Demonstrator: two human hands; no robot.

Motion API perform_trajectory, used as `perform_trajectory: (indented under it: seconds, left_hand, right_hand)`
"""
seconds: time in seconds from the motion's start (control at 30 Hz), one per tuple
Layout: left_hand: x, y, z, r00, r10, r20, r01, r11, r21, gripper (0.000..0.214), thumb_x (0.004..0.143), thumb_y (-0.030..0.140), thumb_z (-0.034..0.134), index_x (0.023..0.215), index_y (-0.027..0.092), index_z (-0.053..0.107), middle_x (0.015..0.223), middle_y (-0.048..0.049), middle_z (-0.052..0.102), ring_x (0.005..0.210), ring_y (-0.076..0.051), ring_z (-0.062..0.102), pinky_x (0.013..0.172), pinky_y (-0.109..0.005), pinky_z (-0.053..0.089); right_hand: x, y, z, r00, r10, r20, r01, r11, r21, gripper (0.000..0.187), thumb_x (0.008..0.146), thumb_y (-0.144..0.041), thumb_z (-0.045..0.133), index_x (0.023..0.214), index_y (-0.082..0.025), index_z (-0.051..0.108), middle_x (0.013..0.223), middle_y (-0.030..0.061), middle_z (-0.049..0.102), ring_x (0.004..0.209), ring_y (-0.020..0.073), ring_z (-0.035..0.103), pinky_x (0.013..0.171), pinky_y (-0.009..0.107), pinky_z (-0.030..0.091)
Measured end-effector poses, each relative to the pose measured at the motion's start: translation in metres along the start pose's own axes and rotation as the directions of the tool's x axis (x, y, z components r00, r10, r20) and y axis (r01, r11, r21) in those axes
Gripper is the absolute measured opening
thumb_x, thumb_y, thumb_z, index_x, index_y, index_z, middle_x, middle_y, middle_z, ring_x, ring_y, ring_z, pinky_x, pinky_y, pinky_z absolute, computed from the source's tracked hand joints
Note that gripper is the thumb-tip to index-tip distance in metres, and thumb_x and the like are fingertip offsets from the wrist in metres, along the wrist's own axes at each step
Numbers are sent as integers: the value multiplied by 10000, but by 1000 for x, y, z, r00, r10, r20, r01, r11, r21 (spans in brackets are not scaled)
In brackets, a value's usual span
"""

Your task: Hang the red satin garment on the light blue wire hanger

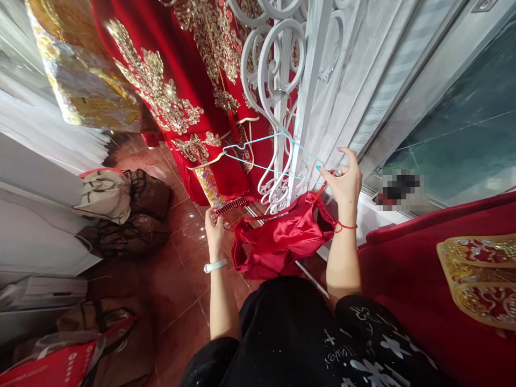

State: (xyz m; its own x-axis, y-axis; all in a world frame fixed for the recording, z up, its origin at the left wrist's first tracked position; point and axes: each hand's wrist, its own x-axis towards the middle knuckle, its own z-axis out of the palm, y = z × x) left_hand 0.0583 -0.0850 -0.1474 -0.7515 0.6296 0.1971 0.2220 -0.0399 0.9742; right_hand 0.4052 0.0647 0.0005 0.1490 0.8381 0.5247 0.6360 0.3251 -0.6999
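A red satin slip garment (282, 239) hangs between my two hands above the tiled floor. My left hand (214, 224), with a white band on the wrist, is closed on a thin strap at the garment's left side. My right hand (344, 180), a red thread round its wrist, pinches the other red strap against the right end of a pale blue wire hanger (258, 153). The hanger hangs on a white scrolled metal rack (278, 102).
Red gowns with gold embroidery (181, 80) hang on the rack at the upper left. A red embroidered cloth (451, 279) lies at the right. Bags (121, 207) are piled on the brown tiles at the left. A glass door (455, 123) stands behind the rack.
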Motion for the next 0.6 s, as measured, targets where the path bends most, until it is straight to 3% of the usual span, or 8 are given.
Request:
perform_trajectory:
  seconds: [0.1,0.2,0.33,0.5,0.6]
  left_hand:
    - [10,24,0,997,71,-22,-70,996,51,578,783,188,596,1359,220,559,822,-5,657,706,-154,628,649,-242,498]
    - [30,54,1,987,159,29,-161,972,170,758,790,138,608,1532,221,478,860,-14,718,656,-136,613,630,-239,493]
    - [64,91,2,954,291,68,-299,927,225,897,778,46,596,1634,196,376,859,2,749,612,-101,594,594,-198,473]
    - [98,122,15,884,451,123,-457,889,20,881,801,0,589,1632,169,353,859,18,751,579,-72,591,597,-172,508]
    - [105,137,31,866,477,149,-475,878,-54,930,776,6,601,1645,191,325,1016,-52,789,583,-75,619,610,-180,547]
  right_hand:
    - [10,19,-4,971,-178,159,162,981,105,399,914,-436,669,1218,-209,794,929,90,801,867,271,748,836,380,566]
    - [26,35,-8,908,-264,325,182,948,262,331,929,-449,634,952,-202,853,1000,93,831,1046,317,773,943,407,595]
    - [53,40,-20,835,-253,488,89,938,334,263,858,-437,739,808,-201,845,842,56,818,975,304,778,926,422,618]
    - [77,30,-36,791,-209,575,4,942,336,133,774,-285,828,673,-201,807,713,37,769,897,282,758,906,434,609]
    - [86,24,-38,770,-182,612,-37,944,327,133,746,-235,860,640,-197,789,654,23,731,853,266,735,870,425,599]
